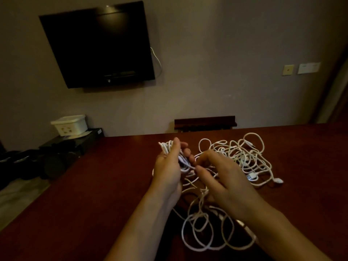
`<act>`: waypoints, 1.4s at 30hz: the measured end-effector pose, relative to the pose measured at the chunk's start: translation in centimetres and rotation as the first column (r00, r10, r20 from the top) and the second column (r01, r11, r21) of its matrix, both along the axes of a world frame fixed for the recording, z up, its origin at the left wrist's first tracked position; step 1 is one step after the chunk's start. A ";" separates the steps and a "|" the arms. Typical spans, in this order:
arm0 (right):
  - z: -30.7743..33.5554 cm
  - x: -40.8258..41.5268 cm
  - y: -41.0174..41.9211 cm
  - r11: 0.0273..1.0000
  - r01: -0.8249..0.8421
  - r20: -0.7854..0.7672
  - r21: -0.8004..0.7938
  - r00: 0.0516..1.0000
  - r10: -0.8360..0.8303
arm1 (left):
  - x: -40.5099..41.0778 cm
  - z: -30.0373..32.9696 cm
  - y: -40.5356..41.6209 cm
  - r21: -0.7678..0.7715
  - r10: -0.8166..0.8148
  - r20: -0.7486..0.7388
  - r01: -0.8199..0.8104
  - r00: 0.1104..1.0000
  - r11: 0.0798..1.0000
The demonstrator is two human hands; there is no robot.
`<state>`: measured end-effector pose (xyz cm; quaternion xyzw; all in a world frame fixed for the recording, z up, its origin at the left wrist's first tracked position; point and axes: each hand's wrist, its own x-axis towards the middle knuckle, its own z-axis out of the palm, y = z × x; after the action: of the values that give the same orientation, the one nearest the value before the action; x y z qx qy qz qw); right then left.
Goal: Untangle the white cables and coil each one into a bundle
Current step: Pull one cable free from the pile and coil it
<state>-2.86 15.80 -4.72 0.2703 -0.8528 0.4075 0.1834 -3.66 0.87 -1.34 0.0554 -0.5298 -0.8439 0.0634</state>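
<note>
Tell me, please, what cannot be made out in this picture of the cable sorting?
Head view only:
- Number of cables in the tangle: strands overlap.
- Right hand fingertips: hidden behind its own back.
- Bundle size: left hand covers most.
- Loops near the wrists: forearms cover part.

Table [94, 185]: dark reddish-brown wood, filling the lower part of my view; its far edge runs level below the wall.
Television [98, 46]: a black flat screen, switched off, fixed to the wall ahead of me, above the table's far left corner.
Thin wire [157, 61]: hangs in a loop from the television's right side.
White box [70, 125]: lidded plastic, sitting on a low black stand [75, 142] past the table's left edge.
Chair back [205, 122]: dark wood, showing just beyond the far edge, near its middle.
Wall plates [301, 68]: two pale plates, side by side, high on the wall at the right.
</note>
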 end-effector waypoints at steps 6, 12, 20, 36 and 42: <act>-0.6 -0.9 0.0 0.975 0.127 -0.094 0.185 0.989 -0.111 | -0.1 0.3 -0.3 0.149 -0.065 -0.022 0.068 0.998 0.986; 0.0 -0.2 0.1 0.968 0.122 0.212 -0.219 0.974 -0.075 | -0.1 -0.3 0.0 -0.158 -0.040 -0.022 0.036 0.999 0.987; 0.7 -0.6 0.1 0.826 0.133 0.248 -0.547 0.969 0.008 | 0.5 -1.2 1.3 -0.474 0.029 -0.030 -0.040 0.999 0.880; 0.5 -0.2 -0.6 0.925 0.067 -0.089 -0.374 0.990 -0.108 | 1.0 -0.5 1.5 -0.182 -0.065 0.000 0.064 0.998 0.981; 1.0 -0.3 -0.3 0.831 0.083 0.454 -0.550 0.865 0.214 | 0.3 -0.2 1.4 -0.073 0.071 0.004 -0.070 0.998 0.995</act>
<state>-3.17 15.51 -3.72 0.1213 -0.7058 0.6978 0.0131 -3.38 2.30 -1.58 0.0743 -0.5581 -0.8211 0.0935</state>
